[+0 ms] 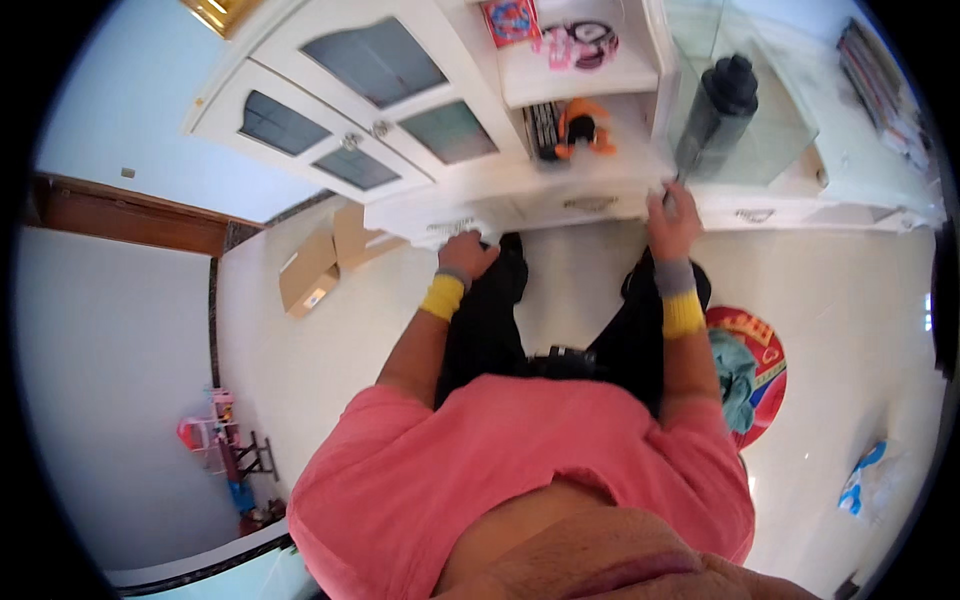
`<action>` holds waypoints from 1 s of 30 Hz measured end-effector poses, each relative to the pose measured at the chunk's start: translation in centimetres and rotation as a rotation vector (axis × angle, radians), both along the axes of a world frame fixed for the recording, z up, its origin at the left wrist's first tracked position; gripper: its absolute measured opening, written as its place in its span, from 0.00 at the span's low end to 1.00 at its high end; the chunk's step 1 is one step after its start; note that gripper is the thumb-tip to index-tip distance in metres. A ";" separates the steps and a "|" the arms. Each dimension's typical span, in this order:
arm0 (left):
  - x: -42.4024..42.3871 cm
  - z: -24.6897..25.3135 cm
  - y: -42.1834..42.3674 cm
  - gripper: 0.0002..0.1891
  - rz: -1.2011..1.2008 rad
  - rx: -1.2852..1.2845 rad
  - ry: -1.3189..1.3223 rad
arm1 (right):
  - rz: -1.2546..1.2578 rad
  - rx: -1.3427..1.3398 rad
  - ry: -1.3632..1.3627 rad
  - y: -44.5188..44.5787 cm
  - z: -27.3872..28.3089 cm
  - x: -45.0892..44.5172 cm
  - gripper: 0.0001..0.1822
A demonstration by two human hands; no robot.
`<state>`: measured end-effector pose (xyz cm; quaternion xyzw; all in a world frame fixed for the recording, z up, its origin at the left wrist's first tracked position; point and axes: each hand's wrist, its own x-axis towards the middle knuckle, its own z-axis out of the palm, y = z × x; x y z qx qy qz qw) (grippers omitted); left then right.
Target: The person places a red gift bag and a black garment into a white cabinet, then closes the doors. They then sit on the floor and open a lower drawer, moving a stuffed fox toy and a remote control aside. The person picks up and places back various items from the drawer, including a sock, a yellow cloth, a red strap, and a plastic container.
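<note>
My left hand, with its fingers curled, is in front of the left drawer's ornate metal handle. Whether it grips anything is hidden. Blurred at the front edge of the white cabinet is my right hand, its fingertips close together. Something small and dark shows by these fingers, too blurred to name or to tell if held. Just beyond stands a dark lidded bottle, by a glass panel. The middle drawer's handle lies between my hands.
An orange-and-black item and a pink-and-black item are on the shelves. Glazed doors rise at left. Cardboard boxes lie on the floor. At right are a red round stool or mat with teal cloth, and a plastic package.
</note>
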<state>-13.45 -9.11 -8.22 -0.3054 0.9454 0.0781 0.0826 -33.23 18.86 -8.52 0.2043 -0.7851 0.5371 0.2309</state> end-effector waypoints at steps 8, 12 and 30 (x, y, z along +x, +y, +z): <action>-3.7 -1.3 -0.6 0.24 -0.108 0.054 -0.062 | 0.230 0.364 -0.398 -9.7 -5.0 -4.3 0.16; -6.6 -4.4 -1.3 0.20 -0.182 0.070 0.183 | 0.364 0.321 -0.475 -11.7 -4.1 -4.3 0.16; -31.9 -5.0 3.4 0.34 0.061 0.134 0.050 | 0.294 0.241 -0.584 -10.0 -2.8 -6.1 0.16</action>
